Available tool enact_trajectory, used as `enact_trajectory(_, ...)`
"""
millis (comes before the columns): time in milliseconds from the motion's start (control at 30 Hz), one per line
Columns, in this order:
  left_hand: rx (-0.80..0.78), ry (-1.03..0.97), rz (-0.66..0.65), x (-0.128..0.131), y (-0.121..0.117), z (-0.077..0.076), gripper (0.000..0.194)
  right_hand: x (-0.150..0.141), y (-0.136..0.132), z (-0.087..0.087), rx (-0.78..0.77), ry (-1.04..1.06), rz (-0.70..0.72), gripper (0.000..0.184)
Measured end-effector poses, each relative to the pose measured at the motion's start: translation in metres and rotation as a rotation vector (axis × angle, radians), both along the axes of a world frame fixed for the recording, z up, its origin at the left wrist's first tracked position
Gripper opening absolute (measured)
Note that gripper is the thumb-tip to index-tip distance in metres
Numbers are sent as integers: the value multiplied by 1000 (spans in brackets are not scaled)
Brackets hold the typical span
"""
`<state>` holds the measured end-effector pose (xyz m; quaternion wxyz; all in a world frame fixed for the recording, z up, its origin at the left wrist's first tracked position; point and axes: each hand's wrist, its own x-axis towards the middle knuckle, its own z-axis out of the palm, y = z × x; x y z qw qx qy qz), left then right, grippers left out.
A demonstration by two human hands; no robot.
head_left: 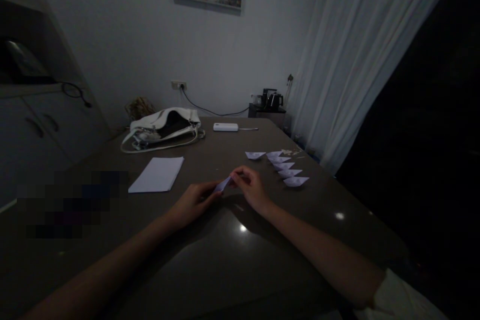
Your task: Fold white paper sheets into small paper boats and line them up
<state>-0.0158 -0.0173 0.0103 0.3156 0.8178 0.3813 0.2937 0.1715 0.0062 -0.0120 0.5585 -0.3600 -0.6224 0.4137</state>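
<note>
A small folded piece of white paper (222, 185) is held just above the table between my two hands. My left hand (195, 201) pinches its lower left end between thumb and fingers. At its upper right tip, my right hand (250, 187) grips it with thumb and fingertips. Fingers cover part of the paper, so its full shape is hidden. Beyond my right hand stand several folded paper boats (296, 181) in a slanting row, with one more paper boat (255, 155) to their left. To the left of my hands lies a stack of white paper sheets (157, 175).
The dark table (210, 260) reflects a ceiling light. At its far side are an open white handbag (165, 127) and a white power bank (225, 127) with a short cable. Small scraps (291, 152) lie behind the boats. A black kettle (275, 101) stands beyond, near the curtain (330, 55).
</note>
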Motion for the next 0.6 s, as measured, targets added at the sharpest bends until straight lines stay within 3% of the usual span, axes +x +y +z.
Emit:
enact_trajectory(133,-41,-38,55,-2,3,-4,44,1,1,2,-11,24,5,29)
enact_trajectory(333,-178,-136,34,-3,4,-6,46,3,0,-1,-18,-99,161,29)
enact_trajectory(600,-87,-17,65,-4,5,-5,40,3,-3,2,-8,-215,125,22)
